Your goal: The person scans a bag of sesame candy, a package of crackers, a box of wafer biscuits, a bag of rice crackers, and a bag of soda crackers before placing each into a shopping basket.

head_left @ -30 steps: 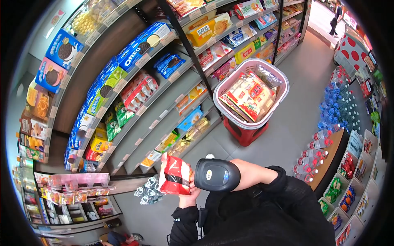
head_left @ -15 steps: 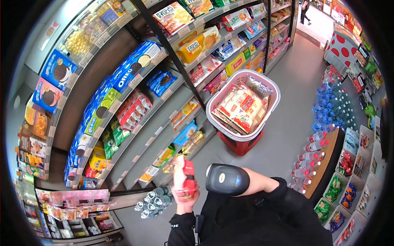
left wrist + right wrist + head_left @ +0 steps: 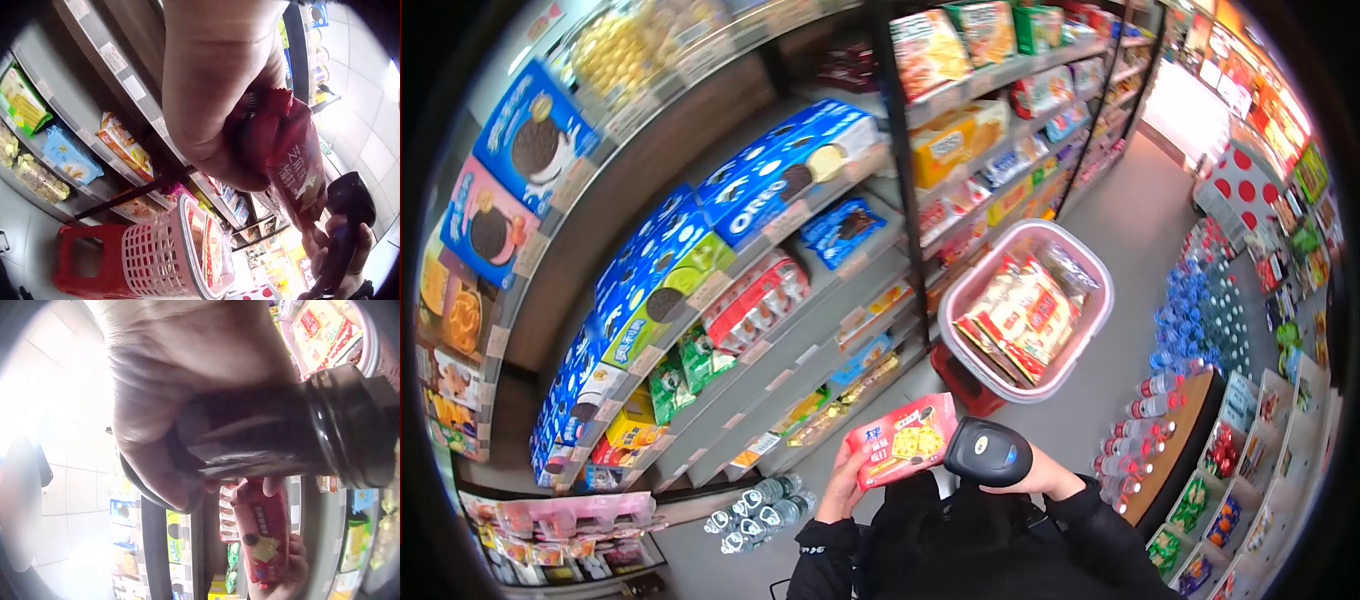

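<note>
My left hand grips a red packet of crackers by its left end, its printed front facing up toward the head camera. The fingers wrap the packet's crinkled end in the left wrist view. My right hand holds a black handheld barcode scanner, with its handle inside the curled fingers in the right wrist view. The scanner's head overlaps the packet's right end in the head view. Beyond both hands, a pink basket holds cream-and-red snack bags.
The basket stands on a red stool. Shelves with blue Oreo boxes and other snacks curve along the left. Bottled water is on the floor at lower left. Red-capped bottles and sweets bins line the right.
The left hand has turned the packet from edge-on to its printed front and brought it right, close to the scanner. The head view has swung, shifting the shelves and basket.
</note>
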Motion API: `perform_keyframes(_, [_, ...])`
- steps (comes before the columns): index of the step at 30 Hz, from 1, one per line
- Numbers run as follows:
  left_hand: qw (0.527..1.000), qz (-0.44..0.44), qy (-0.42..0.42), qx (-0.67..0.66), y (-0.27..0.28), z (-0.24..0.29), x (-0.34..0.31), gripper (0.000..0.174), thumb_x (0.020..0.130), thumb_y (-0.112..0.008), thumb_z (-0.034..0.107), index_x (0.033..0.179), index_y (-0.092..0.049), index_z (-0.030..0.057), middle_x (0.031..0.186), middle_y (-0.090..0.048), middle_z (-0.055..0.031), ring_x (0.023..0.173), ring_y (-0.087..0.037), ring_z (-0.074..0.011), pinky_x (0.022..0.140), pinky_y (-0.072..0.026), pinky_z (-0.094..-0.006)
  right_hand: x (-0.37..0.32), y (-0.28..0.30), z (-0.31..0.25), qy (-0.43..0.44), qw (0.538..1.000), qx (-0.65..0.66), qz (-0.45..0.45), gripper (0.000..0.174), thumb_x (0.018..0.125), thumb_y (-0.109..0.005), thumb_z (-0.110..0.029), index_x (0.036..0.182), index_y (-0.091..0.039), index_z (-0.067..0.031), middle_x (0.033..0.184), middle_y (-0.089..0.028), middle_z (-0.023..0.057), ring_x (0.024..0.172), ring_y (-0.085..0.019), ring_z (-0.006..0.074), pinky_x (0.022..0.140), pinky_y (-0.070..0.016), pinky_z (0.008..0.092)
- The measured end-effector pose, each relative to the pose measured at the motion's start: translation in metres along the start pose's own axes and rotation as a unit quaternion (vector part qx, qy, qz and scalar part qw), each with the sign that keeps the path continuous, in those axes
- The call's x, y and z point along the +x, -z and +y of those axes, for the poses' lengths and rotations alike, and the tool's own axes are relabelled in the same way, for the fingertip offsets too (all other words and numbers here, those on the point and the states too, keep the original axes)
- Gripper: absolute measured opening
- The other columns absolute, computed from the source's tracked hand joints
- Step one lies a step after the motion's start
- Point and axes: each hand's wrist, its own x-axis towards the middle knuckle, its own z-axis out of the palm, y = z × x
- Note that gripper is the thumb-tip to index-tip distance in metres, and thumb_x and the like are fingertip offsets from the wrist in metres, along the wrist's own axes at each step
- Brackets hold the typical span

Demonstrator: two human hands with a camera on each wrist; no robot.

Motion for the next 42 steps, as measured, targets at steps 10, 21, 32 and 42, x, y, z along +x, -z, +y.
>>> perform_keyframes(10, [0.997, -0.006, 0.022, 0.074, 0.043, 0.064, 0.032, 0.042, 0.079, -0.054, 0.008, 0.115, -0.033, 0.0055, 0.107, -0.046, -0.0084, 0.097, -0.048, -0.0158, 0.082, -0.0433, -0.0305, 0.082, -0.033, -0.009, -0.089, 0.995, 0.053, -0.001, 0.062, 0.061, -0.071, -0.011, 0.114, -0.04, -0.0014, 0.109, -0.049, 0.0076, 0.102, -0.043, 0.014, 0.089, -0.0322, 0.0286])
perform_keyframes(21, [0.962, -0.145, 0.073, 0.218, -0.041, 0.038, 0.115, 0.045, 0.076, -0.059, 0.012, 0.112, -0.034, 0.0037, 0.103, -0.047, -0.0079, 0.093, -0.048, -0.014, 0.08, -0.0415, -0.0281, 0.035, 0.004, 0.004, -0.069, 0.97, -0.026, 0.23, 0.066, 0.06, -0.071, -0.011, 0.116, -0.037, -0.001, 0.111, -0.048, 0.0092, 0.103, -0.043, 0.0161, 0.089, -0.0332, 0.0305])
perform_keyframes(32, [0.941, -0.145, 0.052, 0.303, -0.169, -0.055, 0.175, 0.047, 0.074, -0.061, 0.012, 0.112, -0.036, -0.0009, 0.102, -0.051, -0.0108, 0.091, -0.052, -0.0159, 0.079, -0.0438, -0.0295, -0.015, 0.133, 0.041, -0.041, 0.96, 0.076, 0.266, 0.066, 0.059, -0.07, -0.008, 0.116, -0.038, -0.0012, 0.111, -0.047, 0.0079, 0.104, -0.042, 0.0149, 0.09, -0.0319, 0.0294])
perform_keyframes(42, [0.922, -0.172, 0.035, 0.344, -0.292, -0.103, 0.283, 0.032, 0.074, -0.059, 0.008, 0.102, -0.046, -0.0011, 0.094, -0.055, -0.0086, 0.083, -0.055, -0.0136, 0.072, -0.0462, -0.0269, -0.083, 0.235, 0.057, -0.075, 0.955, 0.099, 0.271, 0.064, 0.059, -0.071, -0.009, 0.114, -0.04, -0.0011, 0.106, -0.051, 0.0059, 0.097, -0.046, 0.0126, 0.086, -0.036, 0.0283])
